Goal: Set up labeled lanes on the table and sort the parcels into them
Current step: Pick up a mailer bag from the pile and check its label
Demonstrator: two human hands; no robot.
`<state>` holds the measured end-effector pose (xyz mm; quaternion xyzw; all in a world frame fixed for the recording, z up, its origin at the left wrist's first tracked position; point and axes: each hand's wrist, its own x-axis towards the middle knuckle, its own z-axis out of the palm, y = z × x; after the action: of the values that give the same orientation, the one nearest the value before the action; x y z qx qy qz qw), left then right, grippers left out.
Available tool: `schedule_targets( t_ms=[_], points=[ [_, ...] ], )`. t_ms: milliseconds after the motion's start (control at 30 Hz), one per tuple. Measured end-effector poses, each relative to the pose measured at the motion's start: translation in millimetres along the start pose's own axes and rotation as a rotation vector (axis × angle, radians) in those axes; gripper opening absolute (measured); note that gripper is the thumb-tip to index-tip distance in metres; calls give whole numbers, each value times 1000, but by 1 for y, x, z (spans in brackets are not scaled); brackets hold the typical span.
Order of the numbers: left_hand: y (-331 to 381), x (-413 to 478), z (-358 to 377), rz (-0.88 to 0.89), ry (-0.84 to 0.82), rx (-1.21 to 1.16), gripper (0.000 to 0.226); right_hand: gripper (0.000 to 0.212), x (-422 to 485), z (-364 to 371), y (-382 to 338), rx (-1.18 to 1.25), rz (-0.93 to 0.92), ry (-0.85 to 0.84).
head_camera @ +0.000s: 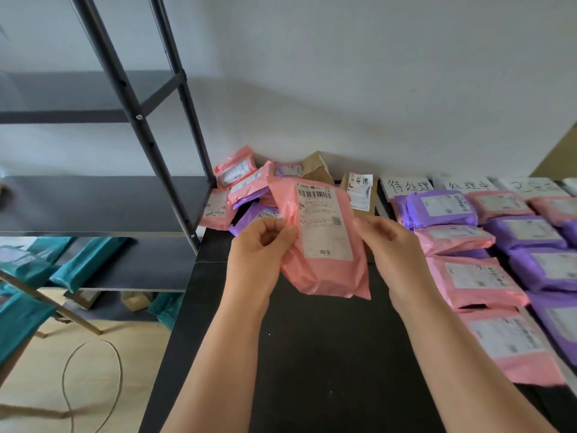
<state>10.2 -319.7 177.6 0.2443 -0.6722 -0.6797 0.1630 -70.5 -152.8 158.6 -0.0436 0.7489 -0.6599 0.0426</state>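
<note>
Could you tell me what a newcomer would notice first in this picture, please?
First, the pink parcel held up at centre, label facing the camera, gripped by the left hand and right hand. Then the rows of pink and purple parcels under handwritten signs on the right of the black table, and the unsorted heap at back left.

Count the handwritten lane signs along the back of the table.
4, left to right: box sign on the brown box, then first sheet, second sheet, third sheet. A fifth may hide beyond the right edge.
</note>
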Motion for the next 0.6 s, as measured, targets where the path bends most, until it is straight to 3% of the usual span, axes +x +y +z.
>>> schedule_targets(
  t_ms=[233, 333, 600],
  points=[
    [10, 3, -22, 33, -51, -8, 4, 10, -5, 23, -12, 101, 45, -26],
    [12, 5, -25, 41, -44, -7, 8, 16, -9, 23, -17, 100, 19, 40],
    [20, 9, -8, 115, 116, 291, 25, 13, -16, 15, -32, 41, -86, 157]
  ],
)
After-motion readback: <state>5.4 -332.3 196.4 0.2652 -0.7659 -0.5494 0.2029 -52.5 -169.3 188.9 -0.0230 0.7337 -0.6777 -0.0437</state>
